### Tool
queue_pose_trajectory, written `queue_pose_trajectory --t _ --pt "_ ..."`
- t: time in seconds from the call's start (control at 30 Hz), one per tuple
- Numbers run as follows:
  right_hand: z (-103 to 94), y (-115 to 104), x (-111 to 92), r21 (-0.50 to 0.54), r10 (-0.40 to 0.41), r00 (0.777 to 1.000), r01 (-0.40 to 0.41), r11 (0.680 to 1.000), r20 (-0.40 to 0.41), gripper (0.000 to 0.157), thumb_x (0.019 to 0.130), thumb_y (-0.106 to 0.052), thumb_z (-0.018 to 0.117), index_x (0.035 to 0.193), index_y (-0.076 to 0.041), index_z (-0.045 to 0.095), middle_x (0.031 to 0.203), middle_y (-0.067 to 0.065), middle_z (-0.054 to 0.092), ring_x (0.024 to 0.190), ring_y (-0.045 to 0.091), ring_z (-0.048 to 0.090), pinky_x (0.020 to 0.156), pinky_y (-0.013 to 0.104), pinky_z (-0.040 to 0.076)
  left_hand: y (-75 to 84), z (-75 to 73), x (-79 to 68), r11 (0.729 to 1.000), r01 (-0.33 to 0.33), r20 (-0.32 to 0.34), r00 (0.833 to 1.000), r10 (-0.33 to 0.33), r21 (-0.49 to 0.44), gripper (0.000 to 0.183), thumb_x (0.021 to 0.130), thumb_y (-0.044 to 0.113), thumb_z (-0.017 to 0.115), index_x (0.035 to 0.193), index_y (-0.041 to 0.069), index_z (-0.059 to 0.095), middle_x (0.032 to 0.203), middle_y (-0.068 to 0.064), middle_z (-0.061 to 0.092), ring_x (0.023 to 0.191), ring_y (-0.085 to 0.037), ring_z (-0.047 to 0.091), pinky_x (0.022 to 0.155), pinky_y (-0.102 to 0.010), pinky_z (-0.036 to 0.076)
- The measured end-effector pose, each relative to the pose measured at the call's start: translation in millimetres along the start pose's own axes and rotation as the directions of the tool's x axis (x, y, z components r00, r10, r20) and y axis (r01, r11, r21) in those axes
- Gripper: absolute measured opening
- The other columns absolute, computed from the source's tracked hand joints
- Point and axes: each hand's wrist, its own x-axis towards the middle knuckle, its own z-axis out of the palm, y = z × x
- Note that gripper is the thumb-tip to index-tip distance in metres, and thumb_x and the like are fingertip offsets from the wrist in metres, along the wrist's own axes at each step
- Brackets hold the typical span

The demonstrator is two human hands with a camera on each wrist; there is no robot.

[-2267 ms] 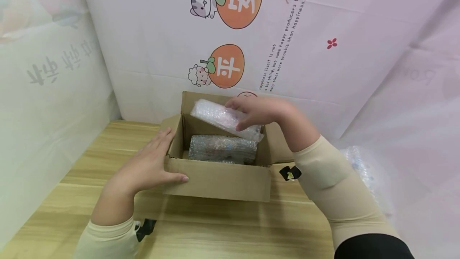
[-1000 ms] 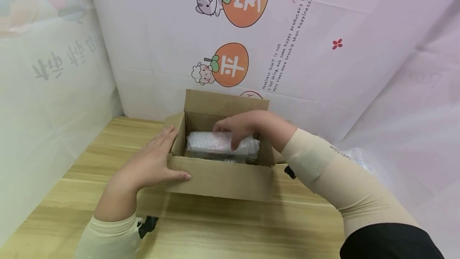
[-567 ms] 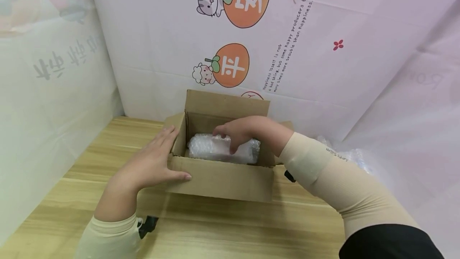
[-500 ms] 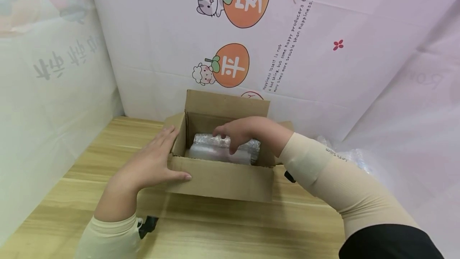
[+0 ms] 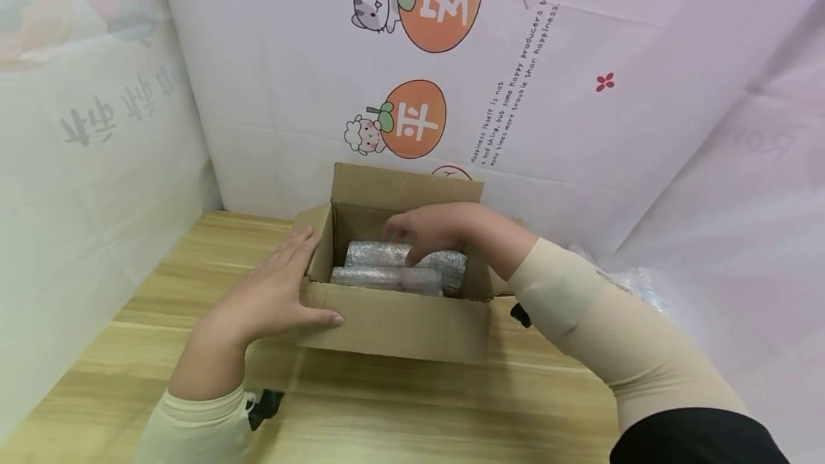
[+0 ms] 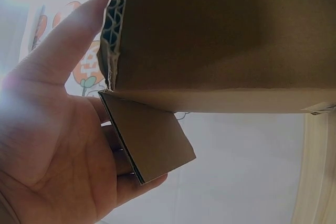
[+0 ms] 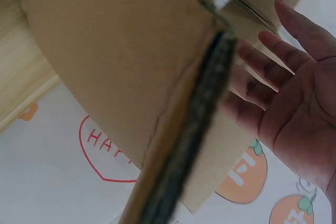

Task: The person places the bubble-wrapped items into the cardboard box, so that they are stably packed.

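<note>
A cardboard box [image 5: 399, 324] stands on the table with its flaps folded outward. Inside, two long bubble-wrapped packages lie side by side: a rear one [image 5: 370, 254] and a slimmer front one [image 5: 361, 276] along the front wall. My left hand [image 5: 264, 303] rests at the box's front left corner, its fingers straight against the left flap [image 6: 152, 140] and its thumb on the front flap. Above the rear package hovers my right hand [image 5: 438, 229]. The right wrist view shows its palm bare and fingers spread, past the edge of a nearby cardboard flap [image 7: 110, 56].
Loose bubble wrap [image 5: 638, 283] lies to the right, partly behind the right forearm. Close behind the box rises a white printed backdrop [image 5: 548, 113]. The wood-grain table [image 5: 387, 414] extends in front of the box.
My right hand has lowered a bubble-wrapped package from above the box to its front wall and let it go. The hand has since risen slightly. The left hand has stayed on the corner.
</note>
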Motion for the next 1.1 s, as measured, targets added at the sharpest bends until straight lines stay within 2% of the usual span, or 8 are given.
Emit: queue_pose_trajectory --t 0.27,0.37,0.47,0.57,0.77,0.87,1.0,1.1 --pt "-7.2 6 -31 -0.014 -0.032 0.988 0.030 0.999 -0.153 0.065 0.095 -0.035 0.065 0.151 -0.022 0.036 0.151 0.002 0.043 0.136 0.021 0.045 0.112 0.040 0.040 2.3 0.9 -1.1 1.000 -0.005 -0.003 1.000 0.005 -0.005 0.131 0.065 0.077 0.071 0.158 0.006 0.011 0.165 -0.016 0.010 0.151 -0.038 0.011 0.119 -0.059 0.018" --pt "-6.9 12 -46 0.015 -0.033 0.971 0.038 0.999 -0.236 0.065 0.095 -0.038 0.064 0.152 -0.023 0.035 0.150 0.005 0.045 0.132 0.025 0.050 0.109 0.043 0.043 3.7 1.5 -1.3 1.000 -0.005 -0.002 1.000 0.005 -0.006 0.131 0.066 0.077 0.072 0.158 0.006 0.011 0.164 -0.016 0.010 0.150 -0.039 0.012 0.119 -0.060 0.018" --pt "-4.2 20 -61 0.047 -0.029 0.943 0.048 0.998 -0.332 0.066 0.095 -0.039 0.064 0.151 -0.023 0.035 0.149 0.005 0.044 0.127 0.026 0.055 0.104 0.043 0.047 4.5 2.0 -1.0 1.000 -0.004 -0.003 1.000 0.004 -0.009 0.131 0.065 0.077 0.071 0.158 0.006 0.011 0.164 -0.017 0.009 0.150 -0.040 0.013 0.119 -0.060 0.018" --pt "0.0 28 -73 0.079 -0.031 0.903 0.071 0.994 -0.429 0.066 0.094 -0.038 0.065 0.151 -0.022 0.035 0.149 0.005 0.044 0.125 0.026 0.055 0.101 0.042 0.050 4.6 2.3 -0.5 1.000 -0.003 -0.001 1.000 0.003 -0.017 0.132 0.065 0.077 0.071 0.158 0.006 0.010 0.164 -0.017 0.009 0.150 -0.041 0.012 0.120 -0.060 0.017" --pt "11.1 35 -100 0.149 0.009 0.817 0.094 0.984 -0.577 0.068 0.094 -0.042 0.064 0.152 -0.035 0.030 0.148 0.001 0.045 0.129 0.024 0.051 0.100 0.046 0.049 5.3 1.4 -1.2 1.000 0.003 0.004 1.000 -0.002 -0.016 0.132 0.066 0.078 0.070 0.158 0.006 0.009 0.165 -0.017 0.008 0.150 -0.041 0.011 0.120 -0.060 0.016" --pt "20.0 40 -111 0.198 0.043 0.765 0.112 0.974 -0.643 0.067 0.094 -0.043 0.063 0.152 -0.036 0.030 0.151 -0.003 0.041 0.132 0.024 0.049 0.101 0.049 0.049 6.1 1.9 -1.6 1.000 0.006 0.008 1.000 -0.006 -0.019 0.132 0.066 0.078 0.070 0.158 0.007 0.009 0.165 -0.017 0.008 0.150 -0.041 0.011 0.120 -0.060 0.016" --pt "32.6 51 -123 0.255 0.097 0.674 0.139 0.957 -0.733 0.065 0.095 -0.040 0.062 0.152 -0.030 0.032 0.153 0.001 0.039 0.132 0.028 0.048 0.103 0.054 0.047 6.4 2.8 -1.5 1.000 0.007 0.005 1.000 -0.007 -0.021 0.132 0.066 0.077 0.071 0.158 0.006 0.009 0.165 -0.017 0.008 0.149 -0.042 0.011 0.119 -0.061 0.016" --pt "42.9 59 -131 0.271 0.137 0.574 0.155 0.950 -0.808 0.063 0.096 -0.036 0.062 0.151 -0.028 0.034 0.152 0.003 0.041 0.131 0.030 0.049 0.102 0.055 0.047 6.8 2.4 -1.5 1.000 0.009 0.002 1.000 -0.009 -0.023 0.132 0.066 0.077 0.072 0.158 0.007 0.009 0.165 -0.017 0.008 0.149 -0.043 0.012 0.119 -0.061 0.016"
